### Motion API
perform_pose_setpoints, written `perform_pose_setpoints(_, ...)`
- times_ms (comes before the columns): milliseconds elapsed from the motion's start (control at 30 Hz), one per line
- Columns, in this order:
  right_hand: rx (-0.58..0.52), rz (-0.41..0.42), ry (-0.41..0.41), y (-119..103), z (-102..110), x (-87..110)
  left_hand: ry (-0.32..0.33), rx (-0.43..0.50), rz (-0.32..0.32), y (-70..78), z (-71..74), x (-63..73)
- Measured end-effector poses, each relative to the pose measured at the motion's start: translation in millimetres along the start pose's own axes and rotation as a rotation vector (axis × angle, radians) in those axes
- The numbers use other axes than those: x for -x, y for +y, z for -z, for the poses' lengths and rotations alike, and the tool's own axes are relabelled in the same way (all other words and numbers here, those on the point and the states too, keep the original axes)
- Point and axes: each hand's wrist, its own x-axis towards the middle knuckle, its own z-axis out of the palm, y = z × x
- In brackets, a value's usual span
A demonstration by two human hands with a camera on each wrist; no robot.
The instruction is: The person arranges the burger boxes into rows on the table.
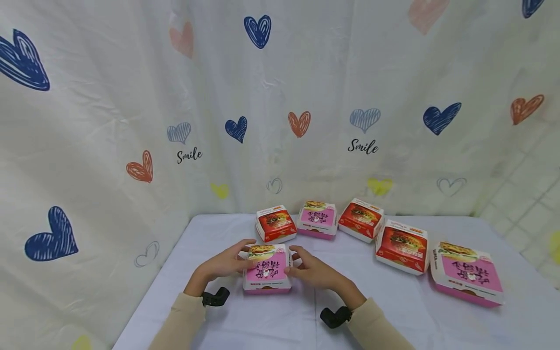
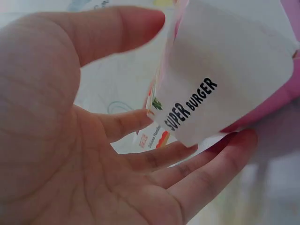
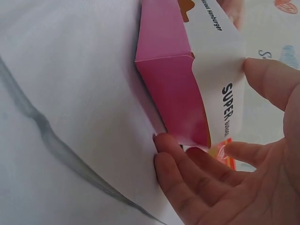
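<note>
A pink and white burger box (image 1: 268,273) sits between both hands near the front of the table, its printed lid facing up. From the left, my left hand (image 1: 224,262) holds it, thumb over the lid's edge and fingers about the far side corner. On the other side my right hand (image 1: 318,270) holds it with the thumb at the lid's right edge. The left wrist view shows the white side flap (image 2: 225,79) lettered "SUPER BURGER". In the right wrist view, fingertips (image 3: 168,161) lie by the pink lower wall (image 3: 176,98), close to the tabletop.
Behind the held box stands a red burger box (image 1: 276,224). A curved row continues rightward with a pink box (image 1: 317,219), two red boxes (image 1: 361,219) and a larger pink box (image 1: 467,273). A heart-printed curtain (image 1: 315,165) hangs behind the white-covered table (image 1: 350,272).
</note>
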Motion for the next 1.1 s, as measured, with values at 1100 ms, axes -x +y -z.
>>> perform_pose_setpoints(1100,0.017,-0.009,0.002,-0.4,-0.9,2.8,-0.057,-0.127,-0.011,2.1,-2.0,8.2)
